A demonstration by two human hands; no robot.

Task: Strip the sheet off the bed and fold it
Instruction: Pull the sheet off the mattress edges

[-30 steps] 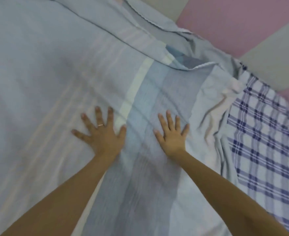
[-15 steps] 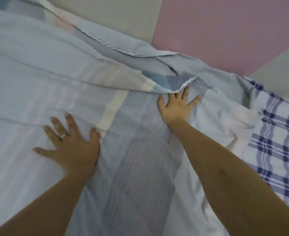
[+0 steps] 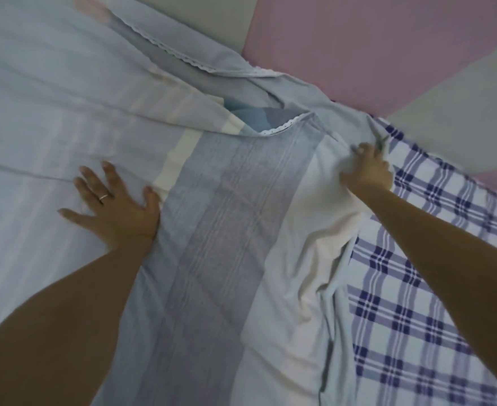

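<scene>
At centre and left, sheet (image 3: 212, 259) lies over under-sheet (image 3: 432, 288), exposed at right. On it, left hand (image 3: 118, 212) flat at left; right hand (image 3: 367, 171) grips its right edge. Behind, wall (image 3: 358, 54).

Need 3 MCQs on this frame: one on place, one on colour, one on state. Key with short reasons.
1. Where is the right hand?
A. On the pink wall panel
B. At the bunched edge of the sheet, next to the plaid cloth
C. Flat on the middle of the grey stripe

2. What colours is the plaid cloth?
A. Red and black
B. Blue and white
C. Green and yellow

3. How is the left hand?
A. Curled in a fist
B. Lifted clear of the bed
C. Flat on the sheet, fingers spread

Key:
1 B: its fingers curl into gathered fabric where the sheet meets the plaid cloth.
2 B: dark blue checks cross a white ground.
3 C: the palm lies down on the pale blue part with the fingers fanned out.
</scene>
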